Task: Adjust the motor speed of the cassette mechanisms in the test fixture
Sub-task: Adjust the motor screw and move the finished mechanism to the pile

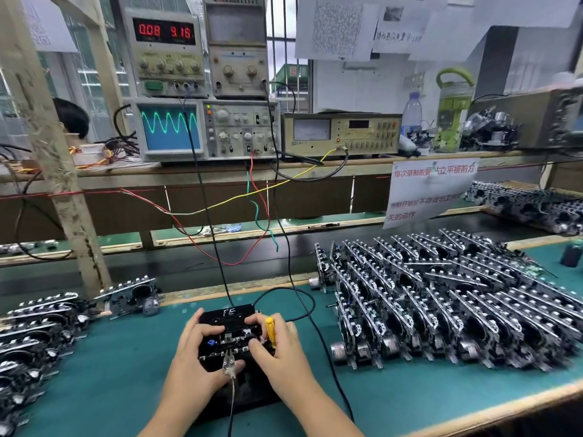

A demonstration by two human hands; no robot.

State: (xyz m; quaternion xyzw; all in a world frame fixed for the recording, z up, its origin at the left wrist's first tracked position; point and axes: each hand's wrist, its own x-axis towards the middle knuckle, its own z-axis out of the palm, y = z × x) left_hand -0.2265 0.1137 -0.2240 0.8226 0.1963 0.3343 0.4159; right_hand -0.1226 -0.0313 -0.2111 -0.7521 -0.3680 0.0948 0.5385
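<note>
Test fixture (232, 335) on green worktop (126, 373), below oscilloscope (170, 127). Left hand (195, 345) grips mechanism's left edge; right hand (277, 345) curled around yellow screwdriver (270, 331), fingertips on fixture. Best: steady the unit, turn trimmer slowly, watch trace.

Near centre on the table (120, 367) sits the test fixture (232, 339), left hand (192, 351) and right hand (277, 345) on it, mechanism stacks left (34, 335) and right (441, 298), oscilloscope (205, 129) on the far shelf (410, 162) behind.
</note>
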